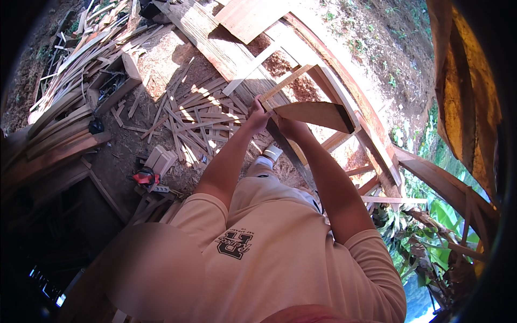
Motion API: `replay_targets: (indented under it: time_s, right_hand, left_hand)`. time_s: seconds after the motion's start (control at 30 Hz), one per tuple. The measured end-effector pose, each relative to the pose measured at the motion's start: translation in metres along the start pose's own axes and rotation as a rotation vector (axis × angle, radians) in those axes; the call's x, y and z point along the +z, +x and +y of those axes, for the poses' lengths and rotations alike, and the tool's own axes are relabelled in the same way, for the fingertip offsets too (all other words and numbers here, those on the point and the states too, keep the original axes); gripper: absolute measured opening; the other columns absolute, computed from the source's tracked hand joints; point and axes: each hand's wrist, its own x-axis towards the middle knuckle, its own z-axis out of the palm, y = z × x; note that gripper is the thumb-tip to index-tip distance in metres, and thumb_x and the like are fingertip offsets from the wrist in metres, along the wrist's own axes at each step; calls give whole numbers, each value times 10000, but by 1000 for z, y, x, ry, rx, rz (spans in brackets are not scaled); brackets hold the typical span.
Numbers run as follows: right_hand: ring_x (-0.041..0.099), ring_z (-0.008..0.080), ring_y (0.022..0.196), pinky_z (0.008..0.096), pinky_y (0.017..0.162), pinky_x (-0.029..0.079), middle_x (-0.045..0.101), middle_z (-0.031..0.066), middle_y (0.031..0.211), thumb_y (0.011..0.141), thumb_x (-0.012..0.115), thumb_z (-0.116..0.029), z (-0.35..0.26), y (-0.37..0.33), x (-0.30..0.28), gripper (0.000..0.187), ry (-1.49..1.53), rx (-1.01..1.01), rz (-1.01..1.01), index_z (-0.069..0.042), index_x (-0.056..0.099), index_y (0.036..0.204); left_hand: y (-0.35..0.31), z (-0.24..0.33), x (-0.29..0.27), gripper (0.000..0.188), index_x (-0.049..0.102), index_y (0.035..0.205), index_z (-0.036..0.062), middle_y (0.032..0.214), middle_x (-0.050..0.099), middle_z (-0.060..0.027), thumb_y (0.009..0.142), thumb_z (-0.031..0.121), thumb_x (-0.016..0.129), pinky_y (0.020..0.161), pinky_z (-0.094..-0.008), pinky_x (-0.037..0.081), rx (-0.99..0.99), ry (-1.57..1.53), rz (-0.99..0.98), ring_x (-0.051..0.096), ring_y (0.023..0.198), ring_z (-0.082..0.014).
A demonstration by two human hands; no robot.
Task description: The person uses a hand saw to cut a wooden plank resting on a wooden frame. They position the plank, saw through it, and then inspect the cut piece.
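Observation:
My left hand (258, 115) is closed around the near end of a thin yellowish wooden strip (288, 82), which slants away to the right. Close beside it, my right hand (292, 129) looks curled over the work, its fingers mostly hidden. Just beyond the right hand lies a flat brown tapering piece (318, 113) with a curved edge, narrow near the hands and wide at its far end. Whether the right hand grips it cannot be seen. Both hands are over a long wooden plank bench (239, 67) and a light wooden frame (362, 125).
Cut wood strips (202, 129) litter the ground at left, beside a wooden box of small metal pieces (123, 81). A red and black power tool (145, 176) sits near wood blocks (160, 160). A board (252, 16) rests on the bench's far part. Yellow sheeting (468, 102) hangs right.

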Motion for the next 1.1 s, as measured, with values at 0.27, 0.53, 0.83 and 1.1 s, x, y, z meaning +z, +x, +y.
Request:
replay_targets:
  time_s: [0.27, 0.53, 0.83, 1.1]
  right_hand:
    - [698, 416, 959, 503, 837, 545, 719, 224, 994, 1044, 523, -179, -12, 2, -5, 240, 22, 48, -13, -54, 715, 1117]
    - [695, 418, 989, 502, 859, 544, 723, 225, 1009, 1050, 520, -203, -11, 2, -9, 254, 13, 62, -36, -62, 718, 1123]
    - [695, 419, 997, 501, 862, 542, 725, 225, 1023, 1050, 526, -207, -21, 5, -18, 254, 14, 92, -62, -64, 718, 1136]
    - [697, 420, 991, 509, 859, 541, 723, 226, 1016, 1049, 523, -192, -16, 2, -11, 250, 27, 106, -55, -63, 716, 1143]
  left_hand:
    - [8, -12, 3, 941, 134, 1637, 171, 1639, 330, -196, 959, 481, 708, 1211, -569, 189, -36, -45, -20, 303, 1482, -423]
    - [2, 3, 0, 865, 178, 1600, 61, 1539, 397, -303, 959, 273, 720, 1192, -488, 330, -29, 13, 11, 408, 1432, -448]
    - [8, -9, 5, 875, 170, 1607, 101, 1567, 385, -263, 956, 286, 725, 1198, -511, 284, -27, -40, 7, 378, 1454, -423]
    - [14, -23, 12, 948, 132, 1643, 196, 1631, 360, -194, 948, 454, 723, 1210, -576, 194, -13, -46, 5, 320, 1490, -420]
